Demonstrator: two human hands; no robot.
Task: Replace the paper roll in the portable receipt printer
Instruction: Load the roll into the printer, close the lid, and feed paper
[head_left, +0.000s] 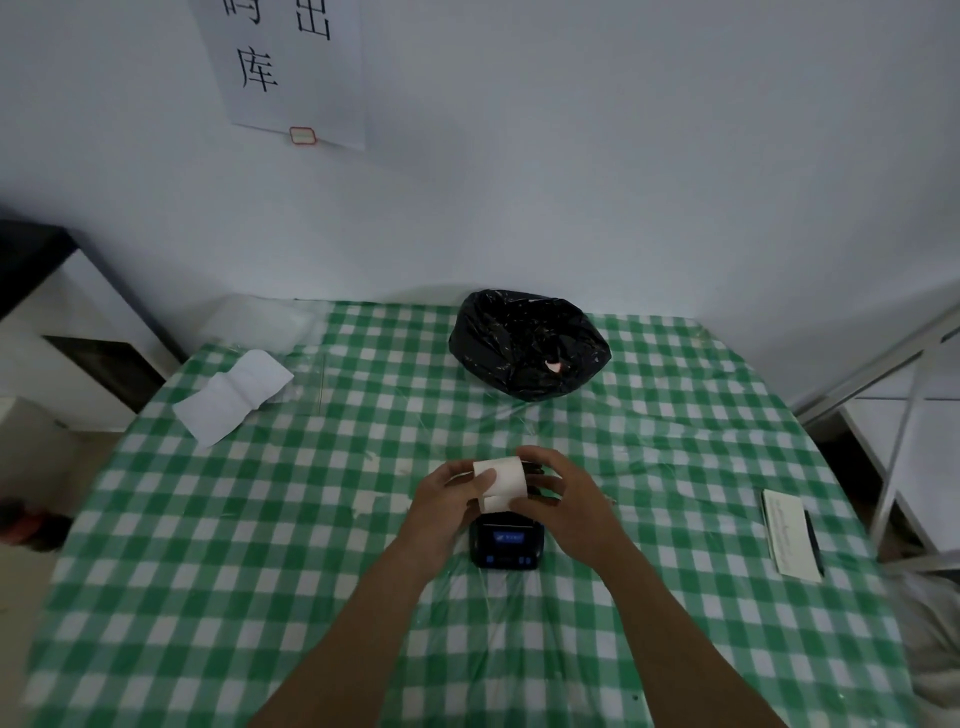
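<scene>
One white paper roll (500, 477) is held between both hands just above the far end of one small black portable receipt printer (506, 540), which sits on the green-and-white checked tabletop (260, 597) a little nearer the near edge than the middle. The left hand (451, 501) pinches the roll's left side, thumb laid across its front face, and a loose tail of paper curls down beneath the thumb. The right hand (563, 501) cups the roll's right side with its fingers (540, 462) curled over the top and spread slightly. Whether the printer's lid is open cannot be told, since the hands hide that end; its lit blue screen faces up toward the near edge.

Farther out, one crumpled black plastic bag (527, 344) lies by the far edge, with a small pink scrap showing in it. One creased white paper strip (234, 396) rests near the far left corner. By the right edge lies one white card with a dark pen (813, 540) alongside it. One white sheet bearing black characters (283, 67) hangs on the wall behind.
</scene>
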